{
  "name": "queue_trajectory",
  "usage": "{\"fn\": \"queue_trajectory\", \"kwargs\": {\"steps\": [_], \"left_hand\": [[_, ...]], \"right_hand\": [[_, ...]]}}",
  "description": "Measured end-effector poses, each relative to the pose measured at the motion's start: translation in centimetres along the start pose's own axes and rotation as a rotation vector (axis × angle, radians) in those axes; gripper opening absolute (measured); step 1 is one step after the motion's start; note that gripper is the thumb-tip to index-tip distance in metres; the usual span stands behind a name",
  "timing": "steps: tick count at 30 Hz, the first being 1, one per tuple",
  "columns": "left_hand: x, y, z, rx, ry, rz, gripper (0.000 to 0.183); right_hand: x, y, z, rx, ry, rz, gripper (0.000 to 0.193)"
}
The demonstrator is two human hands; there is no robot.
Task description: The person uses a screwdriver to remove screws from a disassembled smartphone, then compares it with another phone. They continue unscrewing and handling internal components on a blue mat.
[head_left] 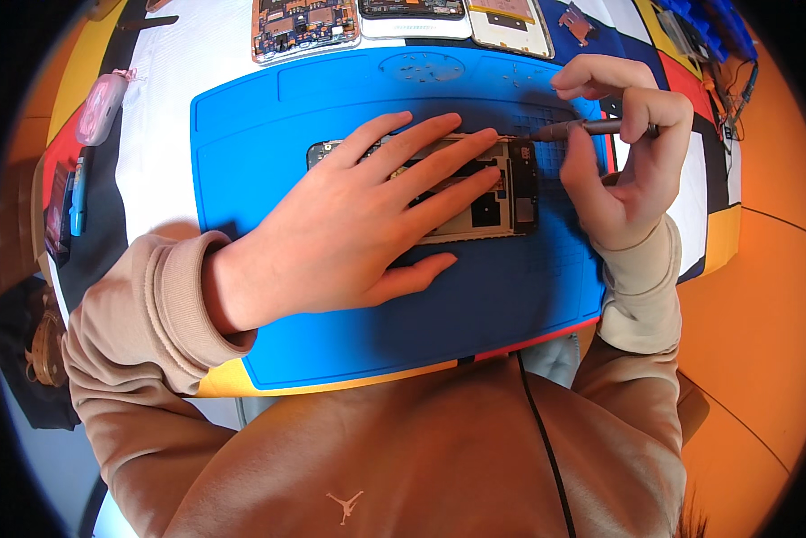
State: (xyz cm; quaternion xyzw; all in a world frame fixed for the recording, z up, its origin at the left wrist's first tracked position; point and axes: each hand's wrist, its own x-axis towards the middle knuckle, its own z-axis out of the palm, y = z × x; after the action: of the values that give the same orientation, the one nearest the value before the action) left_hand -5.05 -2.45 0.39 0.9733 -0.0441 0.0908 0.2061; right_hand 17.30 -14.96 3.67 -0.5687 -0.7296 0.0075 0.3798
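Note:
A phone with its back off (523, 184) lies across the blue work mat (331, 345), its inner frame showing at the right end. My left hand (358, 202) rests flat over the phone's left and middle parts, fingers spread, hiding much of it. In my right hand (641, 157) is a slim dark pen-shaped tool (554, 132), pinched between thumb and fingers. Its tapered tip points left at the phone's far right corner; whether it touches cannot be made out. The exact kind of tool is unclear.
Beyond the mat lie an opened phone with a bare circuit board (300, 31), a white-edged phone (416, 29) and another with a yellowish part (511, 36). Small bits sit in the mat's oval recess (421, 67). A pink-white case (103, 108) and blue pen (79, 197) are at left.

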Motion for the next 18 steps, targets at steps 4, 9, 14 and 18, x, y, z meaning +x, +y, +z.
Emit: {"fn": "queue_trajectory", "kwargs": {"steps": [4, 9, 14, 18], "left_hand": [[0.01, -0.01, -0.01, -0.003, 0.001, 0.001, 0.070], [-0.05, -0.04, 0.00, -0.010, 0.002, 0.002, 0.070], [-0.08, -0.08, 0.05, 0.020, 0.005, 0.009, 0.070], [-0.06, -0.07, 0.04, -0.005, 0.000, 0.003, 0.070]], "right_hand": [[-0.02, 0.23, -0.07, -0.003, -0.001, -0.005, 0.038], [-0.09, 0.35, -0.20, 0.045, -0.011, 0.012, 0.037], [-0.19, 0.51, -0.06, 0.070, 0.025, 0.081, 0.035], [-0.31, 0.62, -0.08, 0.139, 0.000, 0.049, 0.035]]}}
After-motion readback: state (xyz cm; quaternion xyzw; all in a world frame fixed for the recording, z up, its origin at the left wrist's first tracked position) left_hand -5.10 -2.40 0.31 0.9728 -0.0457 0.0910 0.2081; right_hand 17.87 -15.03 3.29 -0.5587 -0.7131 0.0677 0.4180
